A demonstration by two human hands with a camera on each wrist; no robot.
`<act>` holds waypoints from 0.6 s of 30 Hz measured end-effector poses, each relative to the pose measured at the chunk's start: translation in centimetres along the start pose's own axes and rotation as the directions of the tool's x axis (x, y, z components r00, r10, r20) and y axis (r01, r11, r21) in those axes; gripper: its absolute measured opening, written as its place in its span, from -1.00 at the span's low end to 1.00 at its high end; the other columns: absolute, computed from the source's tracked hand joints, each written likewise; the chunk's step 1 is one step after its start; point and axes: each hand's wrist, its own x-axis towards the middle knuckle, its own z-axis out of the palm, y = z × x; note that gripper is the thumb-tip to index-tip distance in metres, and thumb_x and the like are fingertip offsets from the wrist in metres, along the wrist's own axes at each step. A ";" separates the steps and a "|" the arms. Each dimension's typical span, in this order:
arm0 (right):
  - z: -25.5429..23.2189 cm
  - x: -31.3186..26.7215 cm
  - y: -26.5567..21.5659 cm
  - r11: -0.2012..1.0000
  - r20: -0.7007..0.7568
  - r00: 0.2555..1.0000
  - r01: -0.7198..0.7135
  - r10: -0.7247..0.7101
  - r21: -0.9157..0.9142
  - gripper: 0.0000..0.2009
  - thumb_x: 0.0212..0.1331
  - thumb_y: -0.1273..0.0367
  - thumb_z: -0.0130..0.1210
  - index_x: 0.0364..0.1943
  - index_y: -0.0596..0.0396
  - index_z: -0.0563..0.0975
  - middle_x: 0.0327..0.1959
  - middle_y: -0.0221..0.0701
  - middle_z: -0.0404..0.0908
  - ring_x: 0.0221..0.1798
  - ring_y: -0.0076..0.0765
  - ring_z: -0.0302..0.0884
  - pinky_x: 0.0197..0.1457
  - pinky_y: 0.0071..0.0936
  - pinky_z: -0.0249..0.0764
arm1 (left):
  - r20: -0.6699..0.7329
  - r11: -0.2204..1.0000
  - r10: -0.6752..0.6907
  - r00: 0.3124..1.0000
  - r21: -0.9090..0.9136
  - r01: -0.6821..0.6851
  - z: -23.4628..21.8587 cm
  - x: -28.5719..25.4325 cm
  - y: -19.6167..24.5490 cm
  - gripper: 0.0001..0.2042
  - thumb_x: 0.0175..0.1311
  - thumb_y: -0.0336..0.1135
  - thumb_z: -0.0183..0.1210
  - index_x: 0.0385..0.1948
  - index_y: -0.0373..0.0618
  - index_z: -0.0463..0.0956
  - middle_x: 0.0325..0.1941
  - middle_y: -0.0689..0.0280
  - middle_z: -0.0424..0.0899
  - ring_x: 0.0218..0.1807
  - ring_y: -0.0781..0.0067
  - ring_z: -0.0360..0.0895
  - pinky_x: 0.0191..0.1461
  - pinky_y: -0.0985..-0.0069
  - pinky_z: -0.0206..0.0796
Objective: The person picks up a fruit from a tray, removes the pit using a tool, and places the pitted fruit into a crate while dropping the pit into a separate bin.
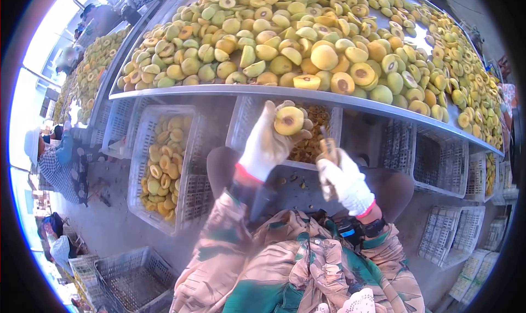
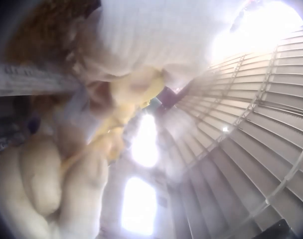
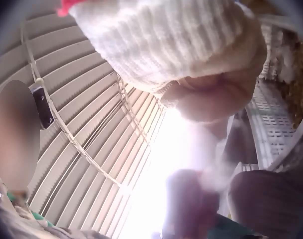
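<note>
My gloved left hand [image 1: 266, 143] holds up a halved yellow stone fruit [image 1: 289, 120], its cut face with a brown centre turned upward. To its right, my gloved right hand [image 1: 346, 182] grips a short tool with a wooden handle [image 1: 327, 148] and a thin tip, pointing away from me. The two hands are apart, over a crate [image 1: 238, 127] of brownish scraps under the table edge. In the left wrist view the fruit [image 2: 136, 84] shows blurred beside the white glove. In the right wrist view the glove [image 3: 216, 94] is curled, and the tool is hidden.
A metal-edged table [image 1: 219, 90] heaped with whole and halved fruit [image 1: 323, 55] spans the front. A white crate [image 1: 137, 195] of fruit halves stands left. Other crates [image 1: 438, 168] are at right, and a dark crate [image 1: 134, 283] at lower left. Another person [image 1: 57, 165] sits far left.
</note>
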 end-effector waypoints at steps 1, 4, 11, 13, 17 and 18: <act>0.7 0.3 0.6 0.999 0.049 0.998 -0.036 0.036 -0.003 -0.75 0.29 0.26 0.12 -0.15 0.08 0.36 -0.58 -0.52 0.41 -0.67 -0.62 0.35 -0.61 -0.60 0.34 | -0.069 0.999 0.034 0.997 -0.021 -0.035 0.0 -0.4 -0.8 -0.57 0.47 0.05 -0.08 0.01 -0.17 0.39 -0.10 0.02 0.59 -0.08 -0.04 0.60 -0.05 0.10 0.52; 2.5 0.8 1.3 0.996 0.042 0.995 -0.094 0.094 -0.010 -0.74 0.31 0.24 0.11 -0.13 0.08 0.35 -0.57 -0.50 0.41 -0.68 -0.62 0.32 -0.62 -0.58 0.34 | -0.102 0.994 0.104 0.989 -0.027 -0.107 0.5 -1.5 -2.1 -0.59 0.42 -0.04 0.07 0.08 -0.18 0.36 -0.12 0.04 0.55 -0.13 -0.01 0.57 -0.02 0.07 0.50; 3.2 0.9 1.4 0.995 -0.052 0.997 -0.060 0.056 -0.086 -0.69 0.31 0.22 0.11 -0.05 0.09 0.35 -0.52 -0.43 0.48 -0.64 -0.56 0.39 -0.60 -0.53 0.38 | -0.114 0.982 0.060 0.992 0.184 -0.039 -0.4 -2.1 -2.8 -0.49 0.40 0.09 0.04 0.09 -0.22 0.42 -0.16 0.17 0.60 -0.13 0.19 0.57 -0.02 0.18 0.50; 2.2 0.9 2.2 0.984 -0.108 0.994 -0.039 0.020 -0.175 -0.66 0.29 0.23 0.12 0.02 0.09 0.36 -0.45 -0.33 0.58 -0.57 -0.40 0.54 -0.52 -0.44 0.47 | -0.164 0.946 0.028 0.986 0.323 0.027 -1.4 -2.5 -2.8 -0.51 0.43 0.09 0.00 0.04 -0.20 0.48 -0.24 0.22 0.59 -0.20 0.34 0.56 -0.02 0.28 0.47; 0.9 1.4 5.2 0.697 -0.047 0.871 0.357 -0.488 -0.622 -0.54 0.17 0.27 0.16 0.18 -0.04 0.39 -0.08 -0.15 0.65 -0.08 0.12 0.64 -0.08 -0.20 0.55 | -0.252 0.821 -0.266 0.930 0.447 0.356 -4.3 -5.3 -5.6 -0.45 0.48 0.20 -0.22 0.01 -0.11 0.50 -0.07 0.24 0.62 -0.06 0.35 0.57 0.02 0.43 0.45; 0.3 1.5 5.8 0.706 -0.020 0.917 0.293 -0.398 -0.644 -0.55 0.17 0.26 0.16 0.17 -0.04 0.41 -0.06 -0.15 0.65 -0.06 0.10 0.63 -0.08 -0.20 0.55 | -0.321 0.771 -0.279 0.905 0.487 0.411 -2.5 -6.6 -5.2 -0.46 0.50 0.17 -0.22 0.04 -0.15 0.47 -0.01 0.23 0.61 -0.05 0.36 0.56 0.01 0.43 0.44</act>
